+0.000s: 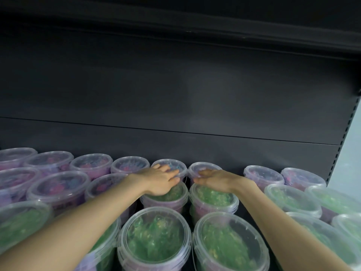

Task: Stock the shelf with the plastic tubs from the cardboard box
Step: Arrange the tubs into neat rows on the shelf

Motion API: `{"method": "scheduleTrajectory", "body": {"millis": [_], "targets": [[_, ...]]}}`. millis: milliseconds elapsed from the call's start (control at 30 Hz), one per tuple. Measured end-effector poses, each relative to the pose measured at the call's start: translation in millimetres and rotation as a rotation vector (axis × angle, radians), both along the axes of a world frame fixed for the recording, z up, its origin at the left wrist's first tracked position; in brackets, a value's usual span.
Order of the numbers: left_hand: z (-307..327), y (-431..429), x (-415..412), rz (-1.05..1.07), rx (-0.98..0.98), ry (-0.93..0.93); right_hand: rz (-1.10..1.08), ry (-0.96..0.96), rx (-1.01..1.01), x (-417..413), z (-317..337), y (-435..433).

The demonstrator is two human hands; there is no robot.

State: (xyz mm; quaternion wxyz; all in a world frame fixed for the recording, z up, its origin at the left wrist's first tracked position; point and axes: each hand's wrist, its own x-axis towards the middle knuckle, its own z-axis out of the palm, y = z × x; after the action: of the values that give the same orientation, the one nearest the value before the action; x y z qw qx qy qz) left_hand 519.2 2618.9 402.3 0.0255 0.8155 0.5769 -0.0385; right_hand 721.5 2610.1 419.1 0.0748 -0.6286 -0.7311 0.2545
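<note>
Dark shelf [175, 151], crowded with clear-lidded plastic tubs, both hands laid on top.

Pink-and-purple tubs [91, 166] line the rear rows against the back panel, and green-filled tubs [154, 237] stand nearer the front edge. The left hand [162, 180] lies palm down with straight fingers on the lid of one green tub [172, 194], gripping nothing, its fingertips reaching the rim of the pink tub behind. Just beside it, the right hand [214, 179] rests equally flat and loose on the neighbouring green tub [213, 199]. Both forearms stretch over the front tubs.
</note>
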Motion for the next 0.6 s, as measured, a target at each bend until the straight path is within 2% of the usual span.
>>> {"method": "scheduleTrajectory", "body": {"millis": [167, 300, 400, 533, 600], "targets": [[-1.9, -1.2, -0.8, 0.012, -0.025, -0.015, -0.023, 0.033, 0.004, -2.9, 0.5, -2.7], [0.6, -7.3, -3.8, -0.041, 0.063, -0.173, -0.017, 0.172, 0.156, -6.5, 7.2, -28.9], [6.4, -32.9, -12.0, -0.074, 0.148, -0.220, 0.014, 0.090, 0.267, 0.7, 11.2, -61.5], [6.3, -81.0, -10.7, -0.090, 0.081, -0.257, 0.014, -0.038, 0.303, 6.8, 0.6, -99.3], [4.4, -96.2, -6.4, -0.079, 0.043, -0.203, 0.022, 0.021, 0.266, 4.8, -5.2, -109.6]]}}
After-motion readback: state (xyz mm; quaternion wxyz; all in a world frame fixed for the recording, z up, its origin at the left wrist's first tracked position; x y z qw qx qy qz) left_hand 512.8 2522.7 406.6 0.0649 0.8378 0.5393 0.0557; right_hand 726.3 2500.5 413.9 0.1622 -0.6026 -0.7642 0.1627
